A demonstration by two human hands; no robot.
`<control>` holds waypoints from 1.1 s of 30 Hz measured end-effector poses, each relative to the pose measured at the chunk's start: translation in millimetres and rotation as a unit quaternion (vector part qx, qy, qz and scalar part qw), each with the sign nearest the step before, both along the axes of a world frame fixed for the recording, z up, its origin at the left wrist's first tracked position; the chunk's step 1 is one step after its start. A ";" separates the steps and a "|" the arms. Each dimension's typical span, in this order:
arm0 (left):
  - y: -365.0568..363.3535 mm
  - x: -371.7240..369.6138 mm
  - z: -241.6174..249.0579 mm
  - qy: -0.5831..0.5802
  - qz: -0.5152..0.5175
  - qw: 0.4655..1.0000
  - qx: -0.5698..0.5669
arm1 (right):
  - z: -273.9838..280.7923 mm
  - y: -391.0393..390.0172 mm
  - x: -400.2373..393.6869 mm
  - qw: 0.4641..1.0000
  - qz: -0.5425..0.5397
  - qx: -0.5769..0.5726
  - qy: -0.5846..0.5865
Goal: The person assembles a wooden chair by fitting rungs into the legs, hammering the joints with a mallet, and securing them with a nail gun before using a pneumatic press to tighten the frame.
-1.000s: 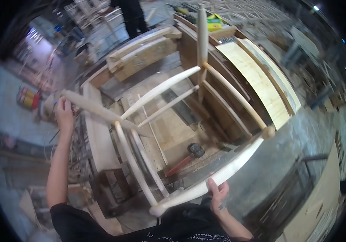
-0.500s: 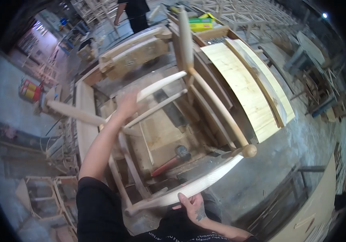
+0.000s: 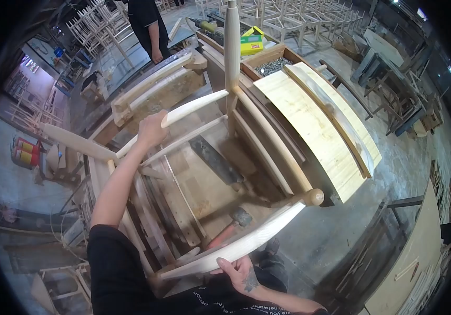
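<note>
A pale wooden chair frame point(image 3: 273, 139), with turned legs and curved rails, stands over a workbench. My left hand point(image 3: 153, 130) is wrapped round its far rail, near the middle. At the near side, my right hand point(image 3: 240, 274) grips the curved front rail point(image 3: 259, 236), thumb on top and fingers underneath. Through the frame's opening I see a hammer point(image 3: 242, 216) with a dark head and red handle lying on the bench, partly covered by the front rail. A dark flat block point(image 3: 215, 160) lies farther back there.
Curved pale plywood panels point(image 3: 315, 126) lie to the right, beside a wooden tray of screws point(image 3: 278, 65) and a yellow-green box point(image 3: 252, 43). Another person point(image 3: 149, 31) stands beyond the bench. Stacked chair frames point(image 3: 294, 21) fill the back.
The chair frame has shifted a little left and away over the bench, with both hands still on it. My view has tilted, showing more of the other person.
</note>
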State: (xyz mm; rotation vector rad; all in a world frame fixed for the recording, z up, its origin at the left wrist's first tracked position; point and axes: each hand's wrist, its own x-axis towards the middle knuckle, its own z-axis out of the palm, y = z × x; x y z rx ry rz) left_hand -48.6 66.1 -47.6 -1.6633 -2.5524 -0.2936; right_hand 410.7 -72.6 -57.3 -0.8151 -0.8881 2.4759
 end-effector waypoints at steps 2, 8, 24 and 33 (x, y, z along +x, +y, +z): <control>10.1 -23.4 -6.1 0.000 0.001 1.000 -0.003 | -3.2 5.9 -22.1 1.000 -0.009 0.006 0.000; 39.0 -83.2 -14.7 -0.030 -0.013 0.999 0.030 | -4.0 38.5 -85.0 0.998 0.007 0.041 -0.047; 43.3 -131.9 -29.1 -0.057 0.031 0.997 0.040 | -21.4 56.6 -130.5 0.997 0.007 0.058 -0.060; 64.3 -150.2 -60.8 -0.021 0.018 0.999 0.038 | -35.2 89.6 -142.2 0.997 0.036 0.055 -0.040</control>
